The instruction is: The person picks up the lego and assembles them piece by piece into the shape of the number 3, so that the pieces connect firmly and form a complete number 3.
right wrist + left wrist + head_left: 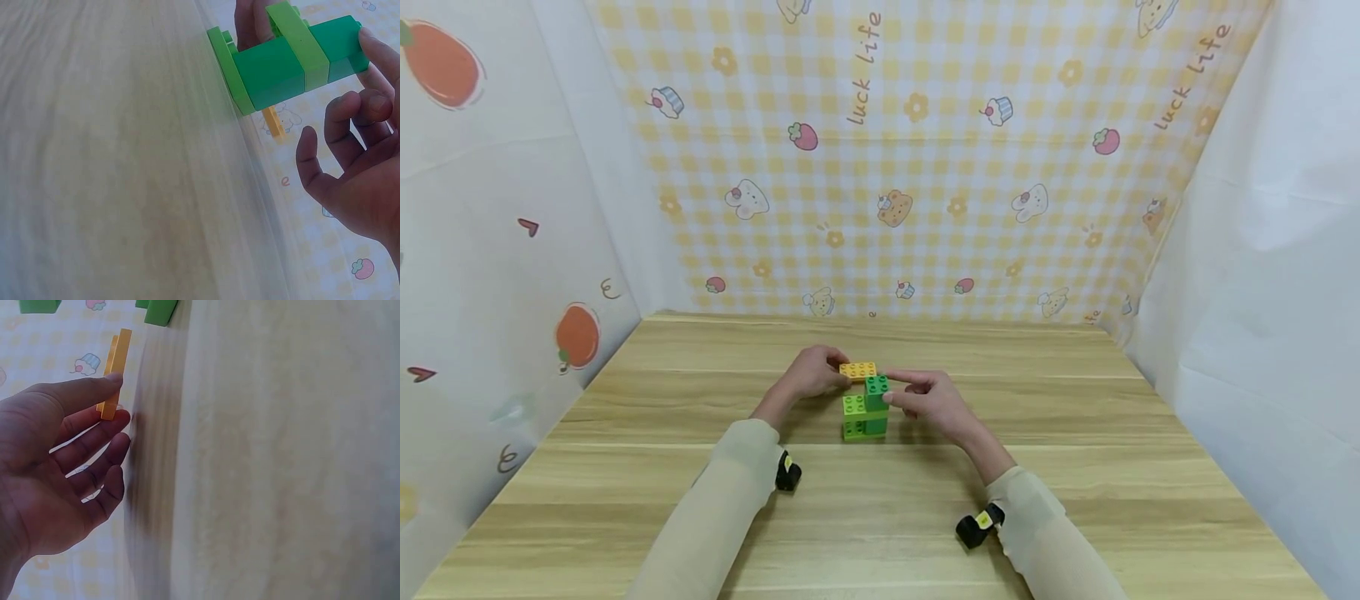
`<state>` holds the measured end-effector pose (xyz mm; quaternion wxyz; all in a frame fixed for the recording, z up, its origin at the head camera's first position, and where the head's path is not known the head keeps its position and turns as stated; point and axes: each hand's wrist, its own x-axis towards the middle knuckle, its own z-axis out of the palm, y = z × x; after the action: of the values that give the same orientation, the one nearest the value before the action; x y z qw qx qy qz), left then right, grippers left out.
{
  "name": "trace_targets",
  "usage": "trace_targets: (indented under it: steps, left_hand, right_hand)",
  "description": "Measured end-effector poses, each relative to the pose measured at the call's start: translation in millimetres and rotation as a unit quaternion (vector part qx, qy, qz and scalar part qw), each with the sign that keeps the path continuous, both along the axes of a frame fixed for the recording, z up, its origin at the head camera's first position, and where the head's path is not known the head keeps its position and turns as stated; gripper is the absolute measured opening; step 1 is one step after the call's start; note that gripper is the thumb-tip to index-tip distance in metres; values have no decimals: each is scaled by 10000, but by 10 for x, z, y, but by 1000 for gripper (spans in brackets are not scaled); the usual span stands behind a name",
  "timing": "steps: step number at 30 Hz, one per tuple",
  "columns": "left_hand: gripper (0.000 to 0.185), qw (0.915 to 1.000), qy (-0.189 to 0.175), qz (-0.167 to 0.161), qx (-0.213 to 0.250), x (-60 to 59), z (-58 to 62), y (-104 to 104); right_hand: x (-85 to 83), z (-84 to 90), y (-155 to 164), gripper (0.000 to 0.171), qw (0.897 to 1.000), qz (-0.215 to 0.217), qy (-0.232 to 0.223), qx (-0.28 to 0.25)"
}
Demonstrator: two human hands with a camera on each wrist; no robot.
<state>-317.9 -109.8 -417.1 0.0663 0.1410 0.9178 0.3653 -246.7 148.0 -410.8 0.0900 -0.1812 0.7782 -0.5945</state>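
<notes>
While gripped, yellow plate [857, 370] near green stack [866, 410]

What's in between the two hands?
The green block stack stands between the left hand and right hand, with the yellow plate the left hand pinches. The head view shows it.

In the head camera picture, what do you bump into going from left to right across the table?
Left hand → yellow plate → green block stack → right hand.
</notes>
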Motion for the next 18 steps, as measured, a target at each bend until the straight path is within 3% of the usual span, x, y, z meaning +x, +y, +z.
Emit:
trace_targets:
  steps: [10, 18]
  left_hand:
    - [39, 9976, -157, 208, 648, 120, 17, -53]
    - [35, 9970, 47, 285, 712, 196, 80, -71]
  right_hand:
    - [14, -7, 5, 44, 10000, -43, -54, -24]
    - [3, 7, 7, 45, 9999, -58, -82, -11]
